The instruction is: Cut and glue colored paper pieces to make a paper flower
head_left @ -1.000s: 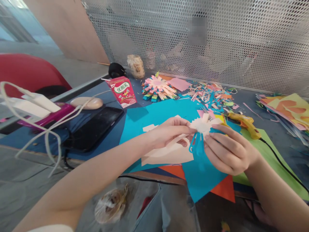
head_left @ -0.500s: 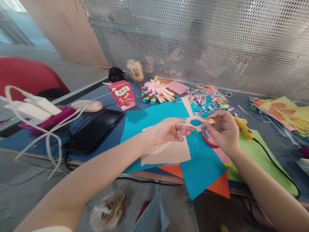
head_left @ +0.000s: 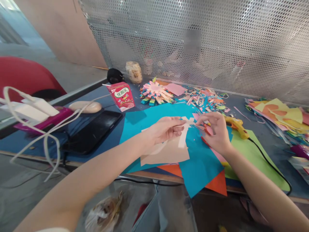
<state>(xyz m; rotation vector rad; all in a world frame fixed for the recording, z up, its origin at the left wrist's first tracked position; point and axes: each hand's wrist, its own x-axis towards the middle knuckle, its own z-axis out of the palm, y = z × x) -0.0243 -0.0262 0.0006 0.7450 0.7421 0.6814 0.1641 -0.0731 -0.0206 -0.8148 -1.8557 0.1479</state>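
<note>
My left hand [head_left: 166, 130] is closed on the left side of a pale peach paper cutout [head_left: 183, 137], thumb on top and fingers beneath. A strip of the cutout hangs down over the sheets below. My right hand [head_left: 216, 132] pinches the cutout's right edge between thumb and forefinger. Under the right hand lie red-handled scissors [head_left: 205, 140], partly hidden by the fingers. Below both hands are a peach sheet [head_left: 166, 156] and blue paper [head_left: 200, 170]. Behind them sits a layered fringed paper flower [head_left: 155, 91].
A yellow glue gun [head_left: 238, 125] lies on green paper [head_left: 263, 158] at right. Paper scraps [head_left: 205, 98] lie behind. To the left are a red drink carton [head_left: 123, 96], a black phone [head_left: 94, 132] and a purple power strip [head_left: 60, 117] with white cables. A perforated metal panel [head_left: 156, 38] stands behind.
The peach cutout has turned and tilted; its long strip pointed up and away before and now hangs down toward me. My right hand has moved slightly left, and the view has shifted a little.
</note>
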